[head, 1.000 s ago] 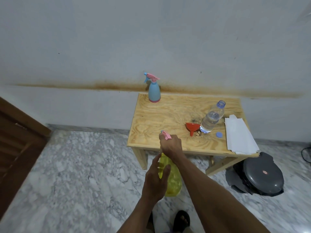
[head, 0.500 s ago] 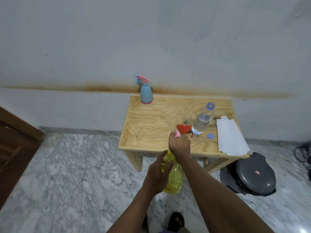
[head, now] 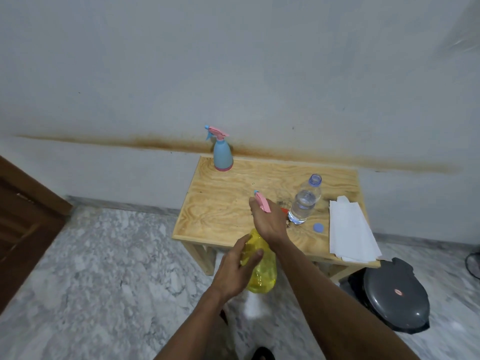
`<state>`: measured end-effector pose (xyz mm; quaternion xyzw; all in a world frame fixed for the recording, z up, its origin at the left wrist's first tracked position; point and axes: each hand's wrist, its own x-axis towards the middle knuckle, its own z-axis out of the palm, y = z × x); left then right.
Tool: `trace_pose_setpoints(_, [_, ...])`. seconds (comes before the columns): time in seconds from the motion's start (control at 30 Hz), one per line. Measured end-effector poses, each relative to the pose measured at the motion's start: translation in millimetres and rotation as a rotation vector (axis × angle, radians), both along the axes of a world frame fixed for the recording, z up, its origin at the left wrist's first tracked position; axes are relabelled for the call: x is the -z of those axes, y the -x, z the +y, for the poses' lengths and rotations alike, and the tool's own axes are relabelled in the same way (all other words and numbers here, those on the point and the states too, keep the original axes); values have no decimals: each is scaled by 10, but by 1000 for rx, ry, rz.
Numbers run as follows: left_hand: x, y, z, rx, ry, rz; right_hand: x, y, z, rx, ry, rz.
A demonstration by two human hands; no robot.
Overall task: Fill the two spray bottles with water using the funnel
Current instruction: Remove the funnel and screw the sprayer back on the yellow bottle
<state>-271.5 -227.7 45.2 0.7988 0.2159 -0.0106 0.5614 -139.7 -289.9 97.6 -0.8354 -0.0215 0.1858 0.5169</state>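
I hold a yellow spray bottle (head: 262, 271) in the air in front of the wooden table (head: 220, 203). My left hand (head: 236, 268) wraps its body. My right hand (head: 267, 219) grips its pink spray head (head: 262, 202) at the top. A blue spray bottle (head: 222, 157) with a pink head stands at the table's back left corner. An open clear water bottle (head: 305, 201) stands right of my right hand, its blue cap (head: 318, 227) lying beside it. Only a sliver of the red funnel (head: 284, 210) shows behind my right hand.
White paper sheets (head: 350, 229) lie along the table's right side. A dark grey lidded bin (head: 394, 294) sits on the marble floor under the table's right corner. A brown wooden door (head: 23, 224) stands at the left. A stained wall backs the table.
The view has shifted, and my hands with the yellow bottle have risen a little against the table. My right hand now covers most of the red funnel.
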Motion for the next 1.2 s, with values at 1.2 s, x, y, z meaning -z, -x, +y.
trace_pose_setpoints(1.2, [530, -3699, 1394, -181, -193, 116, 470, -2925, 1123, -3, 110, -264])
